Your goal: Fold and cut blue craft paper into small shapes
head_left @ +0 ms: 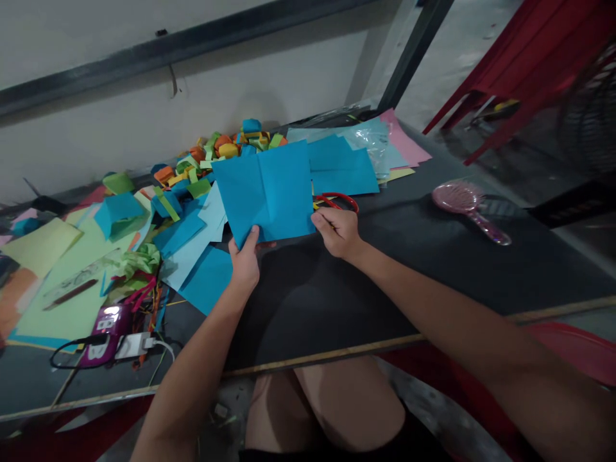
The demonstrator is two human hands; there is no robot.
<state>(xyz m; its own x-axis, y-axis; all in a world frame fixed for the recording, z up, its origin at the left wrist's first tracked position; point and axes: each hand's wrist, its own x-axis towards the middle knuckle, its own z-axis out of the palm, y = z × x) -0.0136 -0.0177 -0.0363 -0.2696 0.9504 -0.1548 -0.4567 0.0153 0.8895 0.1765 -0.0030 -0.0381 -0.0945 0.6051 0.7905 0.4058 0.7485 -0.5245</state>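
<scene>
A blue sheet of paper (283,192) with a crease down its middle is held up above the table. My left hand (246,260) grips its lower left edge, the thumb on the front and the fingers behind. At the lower right edge, my right hand (337,232) is closed with thumb and finger pinching the paper. Red loops like scissor handles (344,197) show just behind the right hand, with a bit of yellow beside them; whether that hand touches them I cannot tell. More blue sheets (344,167) lie behind the held one.
Folded paper pieces in several colours (226,149) are heaped along the wall. Green and yellow sheets (43,247), a purple power strip (108,330) and a white charger (135,345) are at left. A pink hairbrush (464,200) lies at right on the dark table (423,276).
</scene>
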